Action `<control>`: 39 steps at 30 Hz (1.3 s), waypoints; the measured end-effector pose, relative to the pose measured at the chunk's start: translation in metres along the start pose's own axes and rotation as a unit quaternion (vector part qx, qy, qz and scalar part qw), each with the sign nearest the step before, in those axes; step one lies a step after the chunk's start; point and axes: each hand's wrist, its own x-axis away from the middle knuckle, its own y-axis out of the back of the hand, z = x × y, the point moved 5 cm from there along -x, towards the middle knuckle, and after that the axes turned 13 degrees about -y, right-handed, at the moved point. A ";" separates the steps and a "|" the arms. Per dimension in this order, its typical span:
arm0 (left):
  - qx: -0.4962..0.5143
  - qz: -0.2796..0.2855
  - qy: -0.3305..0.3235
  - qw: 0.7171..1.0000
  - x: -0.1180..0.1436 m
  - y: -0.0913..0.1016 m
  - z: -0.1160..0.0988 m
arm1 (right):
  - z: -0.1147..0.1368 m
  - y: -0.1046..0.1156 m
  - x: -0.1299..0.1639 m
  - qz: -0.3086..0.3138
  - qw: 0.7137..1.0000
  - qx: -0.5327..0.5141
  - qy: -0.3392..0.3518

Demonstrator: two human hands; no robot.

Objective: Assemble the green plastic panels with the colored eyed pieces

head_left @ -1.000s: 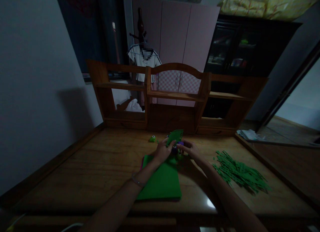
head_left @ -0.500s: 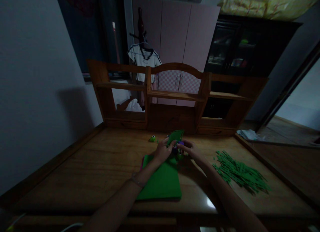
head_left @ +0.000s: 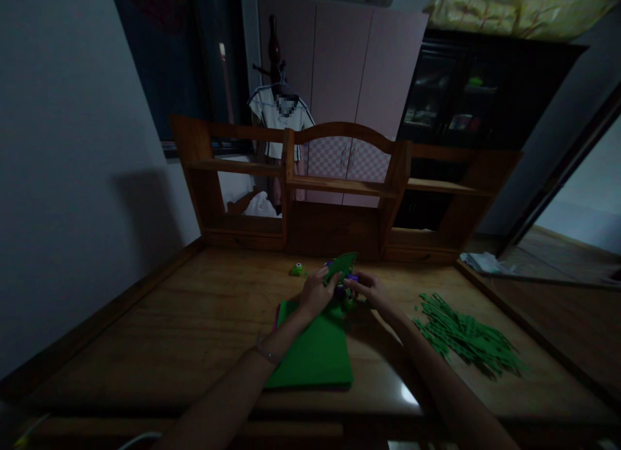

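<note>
My left hand [head_left: 317, 291] is closed on a green paper piece [head_left: 342, 266], pinched under the thumb and tilted up above the stack. Close beside it, my right hand [head_left: 369, 288] has its fingers closed on a small purple object [head_left: 352, 279] at the paper's lower right edge. What kind of object it is cannot be made out in the dim light. A small green item [head_left: 349, 303] shows just below the fingers. Under my left forearm lies a stack of green paper [head_left: 315, 350], with a pinkish edge at its left side.
A heap of cut green strips [head_left: 468, 337] lies on the wooden desk [head_left: 194, 327] at the right. A small green figure with an eye [head_left: 297, 269] stands beyond my left hand. The wooden shelf unit [head_left: 339, 186] borders the desk's back.
Both hands stay in nearly the same place. The green paper piece has shifted very slightly in my left hand.
</note>
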 end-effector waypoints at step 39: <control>0.039 0.003 0.016 0.999 0.001 -0.004 0.003 | -0.002 0.001 -0.002 0.001 1.000 0.007 0.013</control>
